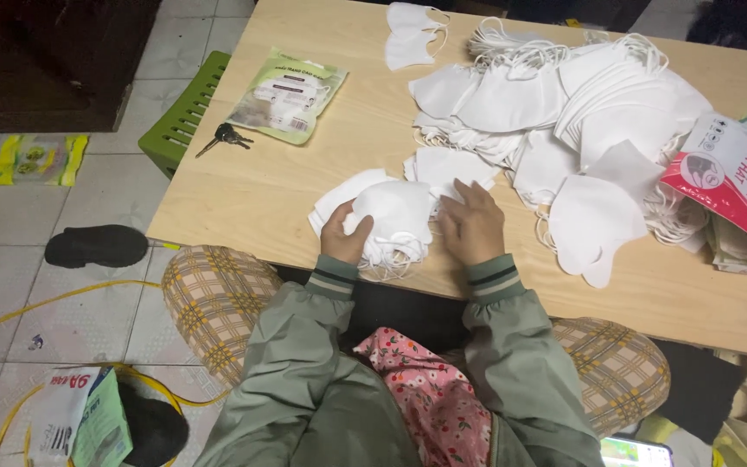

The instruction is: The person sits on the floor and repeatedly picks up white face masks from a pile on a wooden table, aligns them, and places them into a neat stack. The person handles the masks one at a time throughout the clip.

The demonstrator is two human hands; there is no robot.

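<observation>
Both hands gather a small stack of white face masks [391,220] at the surface's [244,199] near edge, left hand [345,233] gripping its side, right hand [473,227] open, pressing flat; squaring-up step, next needs firm pinch.

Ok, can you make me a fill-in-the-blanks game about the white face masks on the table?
1. Both hands, the left hand and the right hand, rest on a small stack of white fabric face masks on the light ____ table.
2. A bunch of dark keys lies beside a flat ____ packet.
3. The low plastic stool beside the table is ____.

Missing words: wooden; green; green
</observation>
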